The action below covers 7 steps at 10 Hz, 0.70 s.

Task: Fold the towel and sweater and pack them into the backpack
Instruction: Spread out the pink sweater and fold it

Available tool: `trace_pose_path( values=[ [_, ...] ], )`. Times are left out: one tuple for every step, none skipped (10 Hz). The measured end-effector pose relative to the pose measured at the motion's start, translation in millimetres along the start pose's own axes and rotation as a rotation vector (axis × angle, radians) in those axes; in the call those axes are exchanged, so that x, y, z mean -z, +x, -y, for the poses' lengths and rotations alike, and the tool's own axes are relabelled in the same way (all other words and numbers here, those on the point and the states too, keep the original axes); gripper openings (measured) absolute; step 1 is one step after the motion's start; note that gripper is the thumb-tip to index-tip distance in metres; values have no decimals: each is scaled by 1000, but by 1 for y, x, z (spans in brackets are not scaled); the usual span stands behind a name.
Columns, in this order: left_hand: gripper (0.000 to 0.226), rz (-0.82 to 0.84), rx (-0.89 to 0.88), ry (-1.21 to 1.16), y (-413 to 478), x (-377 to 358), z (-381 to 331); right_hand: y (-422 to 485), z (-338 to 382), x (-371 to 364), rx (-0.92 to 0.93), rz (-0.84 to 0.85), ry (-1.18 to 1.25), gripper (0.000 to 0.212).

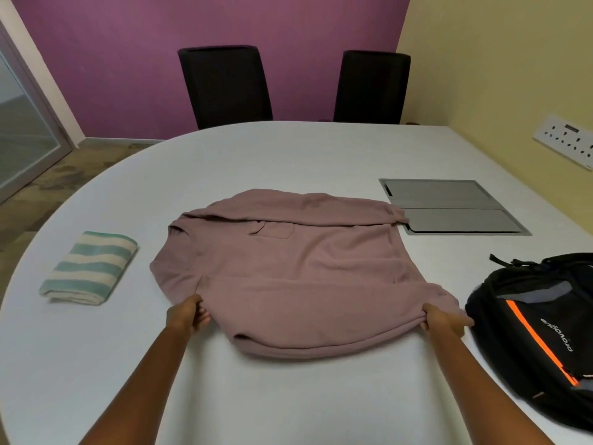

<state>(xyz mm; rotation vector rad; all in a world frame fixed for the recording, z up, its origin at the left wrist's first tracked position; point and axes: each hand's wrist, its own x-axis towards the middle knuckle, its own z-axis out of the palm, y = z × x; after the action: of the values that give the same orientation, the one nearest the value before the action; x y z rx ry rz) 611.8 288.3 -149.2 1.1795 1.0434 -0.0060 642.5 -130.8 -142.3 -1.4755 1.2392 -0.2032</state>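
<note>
Nearest, the left hand point(187, 314) and right hand point(441, 321) each pinched the near fold of the pink sweater point(298, 261). Right of the sweater lay the black backpack point(539, 332); left, the folded striped towel point(90, 268); beyond, two chairs point(226, 85).

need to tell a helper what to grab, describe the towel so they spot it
On the white table, look left of the pink sweater in the middle. The towel lies there, folded into a thick rectangle. Only it has green and cream stripes.

The backpack point(545, 316) carries "provogue" (white lettering, running sideways)
</note>
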Motion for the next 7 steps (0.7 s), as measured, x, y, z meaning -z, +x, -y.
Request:
trace_pose_path(
  values=[
    [32,89,0,-122,3,-17,-27,5,16,-9,105,0,19,84],
    [35,117,11,-196,11,-31,-55,6,40,-16,167,13,21,78],
    [36,123,43,-270,29,-43,-78,21,60,-31,193,52,33,75],
    [36,104,69,-373,49,-56,-92,51,77,-50,167,81,26,64],
    [29,57,77,-391,72,-67,-100,44,100,-70,177,72,30,39],
    [33,11,71,-313,97,-73,-95,48,106,-98,232,113,7,36],
    [19,-15,60,-247,112,-79,-90,52,105,-122,262,111,-48,37]
  ],
)
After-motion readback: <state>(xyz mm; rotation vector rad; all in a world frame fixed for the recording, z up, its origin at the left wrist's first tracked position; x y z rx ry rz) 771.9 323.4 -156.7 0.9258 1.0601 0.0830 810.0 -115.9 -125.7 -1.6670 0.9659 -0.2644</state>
